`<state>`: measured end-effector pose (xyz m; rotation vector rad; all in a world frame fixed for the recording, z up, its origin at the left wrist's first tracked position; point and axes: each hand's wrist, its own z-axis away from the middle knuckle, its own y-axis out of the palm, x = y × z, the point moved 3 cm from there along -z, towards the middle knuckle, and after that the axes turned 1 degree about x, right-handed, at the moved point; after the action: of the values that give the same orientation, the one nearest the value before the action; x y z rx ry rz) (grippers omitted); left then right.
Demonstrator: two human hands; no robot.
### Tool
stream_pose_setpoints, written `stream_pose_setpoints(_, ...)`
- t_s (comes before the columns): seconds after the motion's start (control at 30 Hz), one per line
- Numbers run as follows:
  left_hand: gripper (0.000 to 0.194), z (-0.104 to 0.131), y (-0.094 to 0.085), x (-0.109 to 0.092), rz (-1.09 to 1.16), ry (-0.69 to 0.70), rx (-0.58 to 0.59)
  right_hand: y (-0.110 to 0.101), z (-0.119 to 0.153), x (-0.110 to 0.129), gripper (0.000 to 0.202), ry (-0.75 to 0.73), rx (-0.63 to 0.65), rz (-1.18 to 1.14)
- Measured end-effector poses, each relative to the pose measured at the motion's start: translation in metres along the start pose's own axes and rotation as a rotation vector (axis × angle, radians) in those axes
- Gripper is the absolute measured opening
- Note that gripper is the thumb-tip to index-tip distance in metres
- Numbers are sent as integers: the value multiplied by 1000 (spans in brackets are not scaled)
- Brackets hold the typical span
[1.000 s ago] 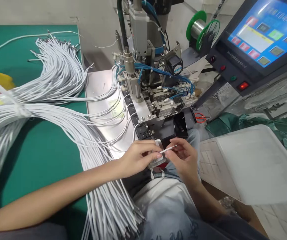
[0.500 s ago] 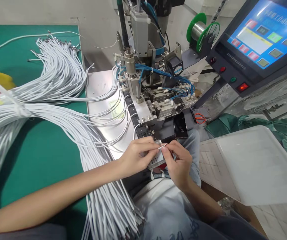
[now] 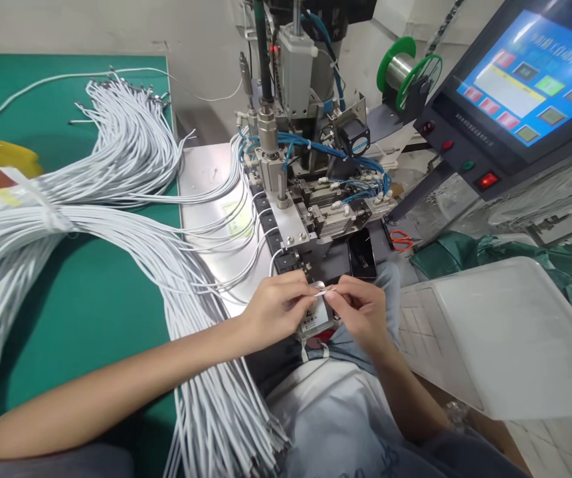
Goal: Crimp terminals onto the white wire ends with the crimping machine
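Observation:
Between finger and thumb my left hand (image 3: pixel 278 307) pinches a thin white cable (image 3: pixel 320 293) close to its end. My right hand (image 3: pixel 360 309) is closed in a pinch at the tip of that same cable; the fine wire ends there are too small to make out. Both hands are just in front of the machine (image 3: pixel 310 199) and above a small clear box with a white label (image 3: pixel 314 320). Several white cables (image 3: pixel 258 249) curve into the black strip along the machine's left side. A thick bundle of white cables (image 3: pixel 166 265) passes under my left forearm.
A second sheaf of white cables (image 3: pixel 131 139) lies on the green mat (image 3: pixel 91 305). Right of the machine are a solder wire spool (image 3: pixel 399 72), a control screen (image 3: pixel 529 79), a phone (image 3: pixel 363 254), orange-handled scissors (image 3: pixel 401 240) and a whitish plastic tray (image 3: pixel 519 332). A yellow object (image 3: pixel 1 149) stands at left.
My right fingers have shifted slightly at the cable's tip, and the thumb now sits closer under it. My left hand keeps its pinch. The whole view has moved a little.

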<state>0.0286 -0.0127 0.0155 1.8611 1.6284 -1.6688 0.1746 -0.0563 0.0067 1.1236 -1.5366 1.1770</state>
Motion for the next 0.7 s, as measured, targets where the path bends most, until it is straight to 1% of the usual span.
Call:
stream_pose_setpoints(0.1,16,-1,-1,-3,59,-30,-5,7,6,-2,19,-25,-87,-18)
stream_pose_setpoints(0.17,16,0,-1,-3,71,-29,-3,10,10,-3,17,-65,-148,31)
stream_pose_setpoints(0.23,16,1,-2,-2,38,-7,-27,11,12,-2,14,-152,-207,162)
stream_pose_setpoints(0.3,16,2,-2,-1,-56,47,-52,13,14,0,14,-243,-225,344)
stream_pose_setpoints(0.37,19,2,-2,-1,-208,119,-60,15,14,2,15,-280,-191,509)
stream_pose_setpoints(0.43,27,3,-1,-1,-384,189,-66,16,13,4,21,-262,-155,631)
stream_pose_setpoints(0.5,33,4,0,-3,-530,245,-107,16,11,8,26,-244,-153,710)
stream_pose_setpoints(0.53,33,5,0,-4,-579,271,-126,16,10,9,28,-242,-153,728)
stream_pose_setpoints(0.6,30,6,0,-7,-632,308,-143,14,6,12,29,-243,-127,706)
stream_pose_setpoints(0.67,26,6,0,-7,-617,305,-125,11,0,11,30,-230,-42,608)
stream_pose_setpoints(0.7,25,6,0,-6,-569,277,-110,9,-3,10,30,-216,8,540)
